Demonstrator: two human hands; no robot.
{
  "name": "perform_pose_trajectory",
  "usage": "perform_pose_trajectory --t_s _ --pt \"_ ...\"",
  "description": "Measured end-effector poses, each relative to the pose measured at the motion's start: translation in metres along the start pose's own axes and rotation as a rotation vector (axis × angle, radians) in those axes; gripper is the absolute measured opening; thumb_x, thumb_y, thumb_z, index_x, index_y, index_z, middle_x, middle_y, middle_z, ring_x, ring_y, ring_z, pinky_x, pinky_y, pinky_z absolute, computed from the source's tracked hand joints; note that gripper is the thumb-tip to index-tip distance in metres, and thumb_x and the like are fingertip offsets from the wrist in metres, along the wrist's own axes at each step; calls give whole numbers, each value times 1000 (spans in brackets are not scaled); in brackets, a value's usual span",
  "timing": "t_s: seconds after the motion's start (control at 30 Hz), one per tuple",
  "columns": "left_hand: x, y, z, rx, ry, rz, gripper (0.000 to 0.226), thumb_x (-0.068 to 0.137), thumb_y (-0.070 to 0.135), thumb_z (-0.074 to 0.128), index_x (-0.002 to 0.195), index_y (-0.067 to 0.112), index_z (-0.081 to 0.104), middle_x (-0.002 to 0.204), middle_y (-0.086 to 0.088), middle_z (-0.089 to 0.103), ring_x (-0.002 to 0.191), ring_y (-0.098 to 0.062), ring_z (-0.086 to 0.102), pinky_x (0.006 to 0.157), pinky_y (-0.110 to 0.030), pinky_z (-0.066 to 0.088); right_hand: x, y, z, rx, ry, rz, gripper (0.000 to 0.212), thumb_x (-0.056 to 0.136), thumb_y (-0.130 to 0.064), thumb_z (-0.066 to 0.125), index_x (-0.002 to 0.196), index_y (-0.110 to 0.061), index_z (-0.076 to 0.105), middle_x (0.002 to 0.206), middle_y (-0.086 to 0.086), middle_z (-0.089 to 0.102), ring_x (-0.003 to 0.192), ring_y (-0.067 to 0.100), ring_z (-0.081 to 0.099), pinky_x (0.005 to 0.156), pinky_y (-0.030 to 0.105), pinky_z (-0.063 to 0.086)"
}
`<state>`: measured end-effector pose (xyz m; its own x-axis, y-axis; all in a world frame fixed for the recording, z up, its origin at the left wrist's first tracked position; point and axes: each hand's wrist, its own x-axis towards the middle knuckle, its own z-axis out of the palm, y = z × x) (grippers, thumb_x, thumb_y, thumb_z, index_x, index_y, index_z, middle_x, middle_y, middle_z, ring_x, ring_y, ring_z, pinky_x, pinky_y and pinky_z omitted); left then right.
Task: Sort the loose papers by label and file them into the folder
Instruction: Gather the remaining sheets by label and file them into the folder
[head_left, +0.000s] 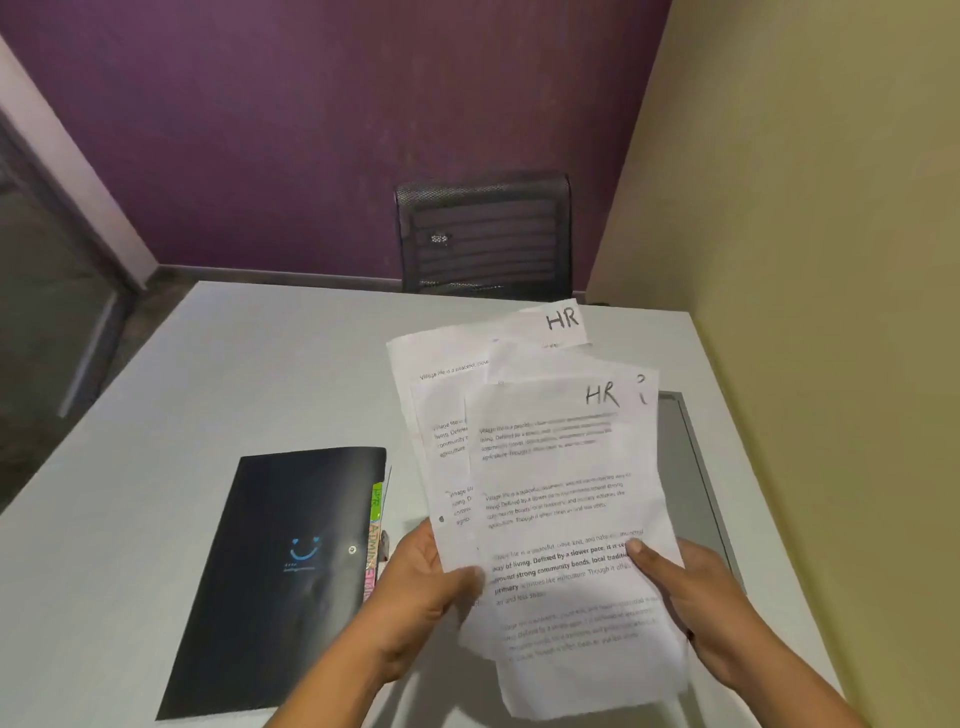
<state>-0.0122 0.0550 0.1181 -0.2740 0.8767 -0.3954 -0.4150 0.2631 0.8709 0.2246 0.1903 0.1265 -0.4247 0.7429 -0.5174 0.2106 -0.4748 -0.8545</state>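
Now a fanned sheaf of papers (566, 467) is held above the bench (156, 415), centre-right of the frame. The left grip (431, 582) pinches its left edge and the right grip (691, 597) its right edge, thumbs on top. Two sheets read "HR". The black folder (291, 561) lies at lower left, with coloured tabs (376, 525) along its right edge.

Right of the folder (280, 571), the front paper (566, 519) bears handwritten "HR"; so does the rear paper (467, 348). Print begins "Village life is a peaceful". The folder's pink tab (371, 558) probably reads "ADMIN".
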Motion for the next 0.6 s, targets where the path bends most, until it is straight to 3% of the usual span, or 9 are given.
perform_pose_trajectory --t_s 0.07,0.13,0.2,0.27,0.37,0.43,0.5,0.53,0.6 --pt "2 4 2 21 113 11 41 86 17 73 125 17 62 119 -1 72 112 -22 67 104 -49 47 3 2 -1 -82 10 -43 17 94 -11 62 106 -3 73 89 9 79 59 7 72 50 13 50" --pt "4 8 2 15 235 23 32 96 28 58 127 21 61 118 5 72 111 -17 68 104 -46 48 5 5 -3 -151 1 -48 12 93 -7 64 98 -3 74 73 3 77 46 1 64 43 8 43" --pt "5 11 2 -2 233 30 26 100 20 52 124 24 62 119 5 72 113 -18 67 104 -47 48 5 9 -6 -166 -34 -53 13 91 -5 66 98 -7 76 86 10 79 66 12 75 62 21 57" --pt "5 12 3 6 191 27 34 100 3 50 117 28 66 118 4 73 112 -20 67 101 -46 49 4 11 -6 -165 -65 -32 19 90 -2 67 106 -9 76 105 15 77 90 27 76 86 42 58" --pt "4 13 2 1 176 40 55 90 -14 46 104 31 74 114 0 74 109 -22 69 94 -41 52 3 11 -7 -116 -96 -51 31 79 -14 81 108 -5 74 105 19 76 78 19 77 65 26 59" --pt "6 11 2 -26 145 67 45 89 -10 56 111 26 71 116 -2 73 110 -22 68 94 -42 51 2 10 -6 -129 -95 -73 43 71 -21 88 107 -2 73 98 17 77 67 14 75 54 16 54" --pt "7 8 2 -20 103 100 47 79 0 74 120 19 65 119 -4 72 111 -23 68 94 -42 53 0 9 -4 -105 -70 -94 20 83 0 74 102 0 72 87 14 77 49 5 67 42 10 45" --pt "7 7 3 2 102 106 51 73 2 78 120 16 65 118 -5 72 109 -22 69 91 -39 55 0 9 -2 -108 -49 -103 18 85 5 70 101 -1 72 87 12 77 49 5 67 42 10 45" --pt "8 8 8 35 118 131 46 74 -1 78 116 15 67 114 -5 74 103 -20 71 82 -29 58 3 11 -2 -134 -65 -135 23 83 -9 78 105 -7 73 95 8 79 75 18 77 58 18 54"
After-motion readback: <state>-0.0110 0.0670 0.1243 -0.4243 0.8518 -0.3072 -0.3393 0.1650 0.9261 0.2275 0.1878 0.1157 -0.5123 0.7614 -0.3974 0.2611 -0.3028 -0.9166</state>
